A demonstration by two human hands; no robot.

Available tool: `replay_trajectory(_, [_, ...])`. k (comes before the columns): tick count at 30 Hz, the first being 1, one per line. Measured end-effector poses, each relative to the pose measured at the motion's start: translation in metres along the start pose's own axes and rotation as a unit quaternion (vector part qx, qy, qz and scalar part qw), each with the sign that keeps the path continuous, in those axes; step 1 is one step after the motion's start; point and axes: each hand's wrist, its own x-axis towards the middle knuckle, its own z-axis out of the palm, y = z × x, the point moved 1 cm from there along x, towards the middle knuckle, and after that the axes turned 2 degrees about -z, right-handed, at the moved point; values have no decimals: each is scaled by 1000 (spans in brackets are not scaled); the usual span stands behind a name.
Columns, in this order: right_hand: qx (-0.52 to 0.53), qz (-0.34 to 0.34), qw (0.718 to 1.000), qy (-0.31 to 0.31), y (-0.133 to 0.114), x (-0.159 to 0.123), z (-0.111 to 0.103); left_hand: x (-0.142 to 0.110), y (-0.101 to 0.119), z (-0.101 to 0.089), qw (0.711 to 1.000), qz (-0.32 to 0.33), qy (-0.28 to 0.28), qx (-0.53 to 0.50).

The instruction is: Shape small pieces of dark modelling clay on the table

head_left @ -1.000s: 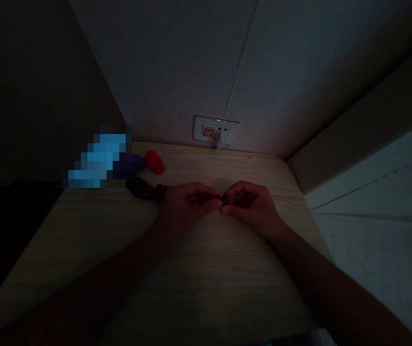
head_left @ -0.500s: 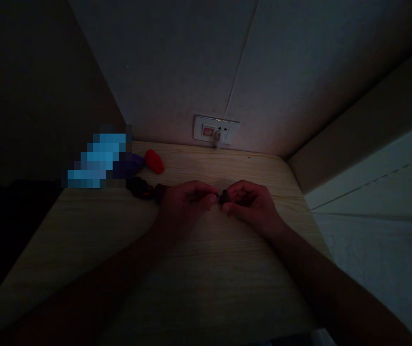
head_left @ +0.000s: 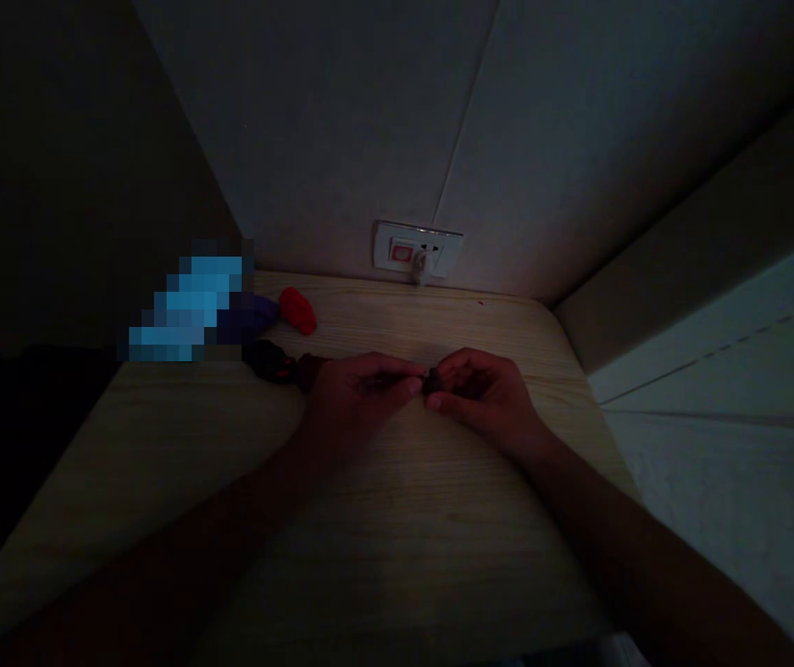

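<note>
A small dark lump (head_left: 431,381), perhaps soft and clay-like, sits between the thumb and fingers of my right hand (head_left: 490,394). From the other side my left hand (head_left: 365,394) reaches it, thumb and forefinger pressed together right at its edge. Whether the left fingers pinch a bit of it is too dark to tell. Just left of that hand lies a dark brown piece (head_left: 309,371), partly covered by the hand. Beside this rests a black lump (head_left: 270,361) with reddish marks. Both hands are low over the wooden tabletop (head_left: 397,537).
A bright red lump (head_left: 297,311) and a purple lump (head_left: 249,318) lie at the back left, next to a pixelated bright blue patch (head_left: 195,301). The wall carries a socket plate (head_left: 383,250) with a plug (head_left: 422,266) in it. A pale panel (head_left: 723,333) borders the right side.
My left thumb and fingertips have shifted slightly right, closing the small gap to the dark lump. My right hand stays almost still around it.
</note>
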Motion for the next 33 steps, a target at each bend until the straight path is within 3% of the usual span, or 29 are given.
replay_trajectory(33, [4,-4,1000,-1,-1,0,1,-1,0,2,1000,-1,9,-9])
